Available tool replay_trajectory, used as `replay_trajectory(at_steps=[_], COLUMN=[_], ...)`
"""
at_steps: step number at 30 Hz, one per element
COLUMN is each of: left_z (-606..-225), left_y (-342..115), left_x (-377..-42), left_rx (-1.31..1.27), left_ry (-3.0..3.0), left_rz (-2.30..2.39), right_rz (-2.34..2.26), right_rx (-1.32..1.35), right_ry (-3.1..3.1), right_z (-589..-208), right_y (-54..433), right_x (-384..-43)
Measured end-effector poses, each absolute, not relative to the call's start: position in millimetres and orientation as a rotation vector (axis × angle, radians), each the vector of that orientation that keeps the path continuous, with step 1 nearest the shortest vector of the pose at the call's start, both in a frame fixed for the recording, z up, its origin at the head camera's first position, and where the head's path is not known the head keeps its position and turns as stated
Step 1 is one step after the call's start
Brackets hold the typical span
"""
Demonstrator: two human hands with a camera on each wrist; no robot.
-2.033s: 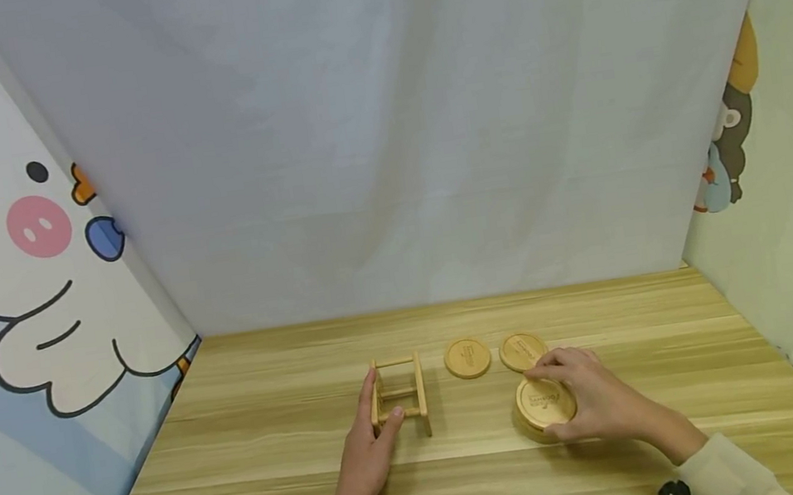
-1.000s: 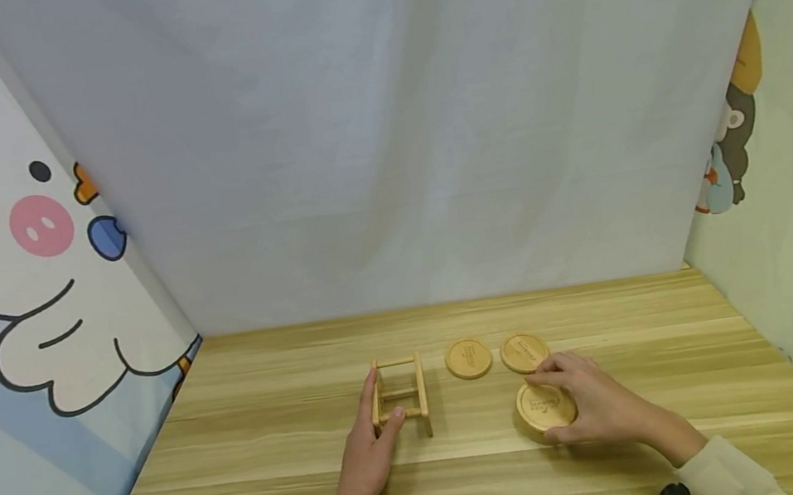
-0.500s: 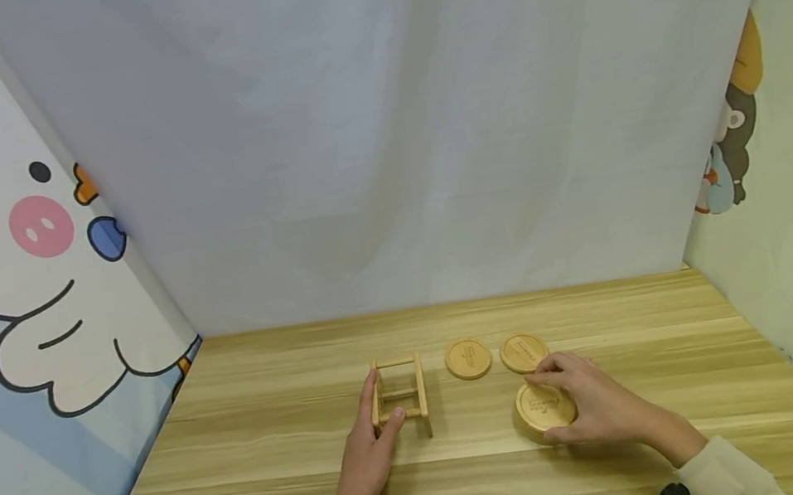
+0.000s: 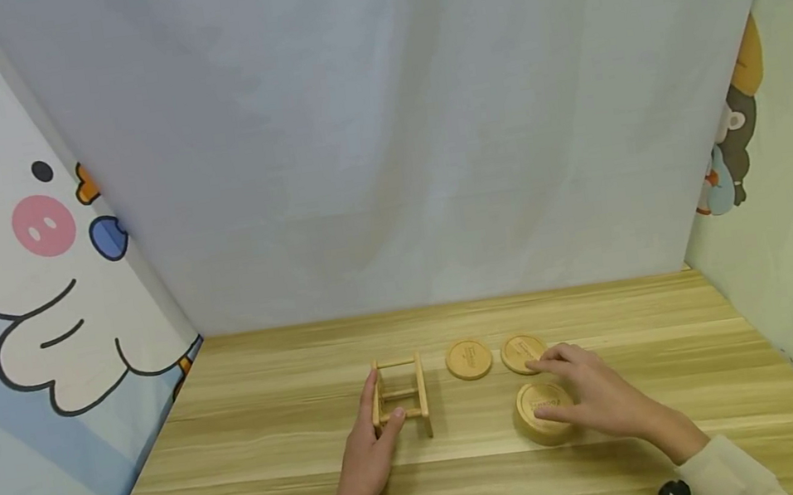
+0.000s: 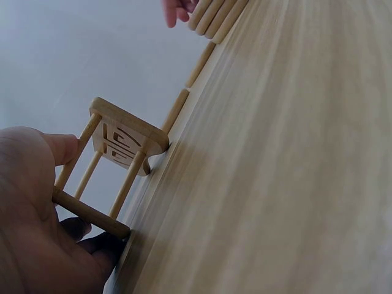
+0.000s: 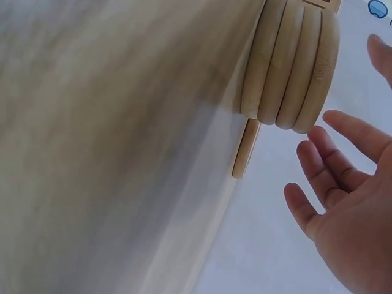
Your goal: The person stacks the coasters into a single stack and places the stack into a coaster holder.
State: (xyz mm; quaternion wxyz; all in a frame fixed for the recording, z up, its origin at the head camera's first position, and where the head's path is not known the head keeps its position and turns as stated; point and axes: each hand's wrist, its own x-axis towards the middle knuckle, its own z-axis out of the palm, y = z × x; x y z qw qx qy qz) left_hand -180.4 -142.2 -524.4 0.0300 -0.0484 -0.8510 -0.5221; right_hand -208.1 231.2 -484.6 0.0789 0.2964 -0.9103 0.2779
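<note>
My left hand (image 4: pixel 364 461) grips a small wooden coaster rack (image 4: pixel 421 390) by its left side, with the thumb on a rod. In the left wrist view, the far side panel of the rack (image 5: pixel 125 130) has cut-out slots, and the rack rests on the table. A stack of several round wooden coasters (image 4: pixel 541 432) stands to the right. Over that stack hovers my right hand (image 4: pixel 604 397), thumb and fingers spread. In the right wrist view, the fingertips (image 6: pixel 334 116) are off the stacked coasters (image 6: pixel 288 67), close to the top one.
Two single coasters lie flat behind the stack, one at the left (image 4: pixel 468 359) and one nearer the right hand (image 4: pixel 521 351). The wood-grain table (image 4: pixel 265 449) ends at a pale cloth (image 4: pixel 360 202) behind. Printed cloths hang at both sides.
My right hand held the sides of the coaster stack; its fingers have now spread and come off it. The left hand and the rack have stayed in place.
</note>
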Motion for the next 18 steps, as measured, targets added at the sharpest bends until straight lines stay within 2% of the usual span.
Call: replay_trajectory(at_steps=[18], left_z=[-526.3], left_y=[-141.4], left_x=[-182.0], left_rx=[-0.152], left_ry=[-2.623], left_rz=[-1.605], right_rz=[0.914], right_rx=[0.866], right_ry=[-2.604], right_z=[-486.3], right_y=[230.2], right_x=[-215.9])
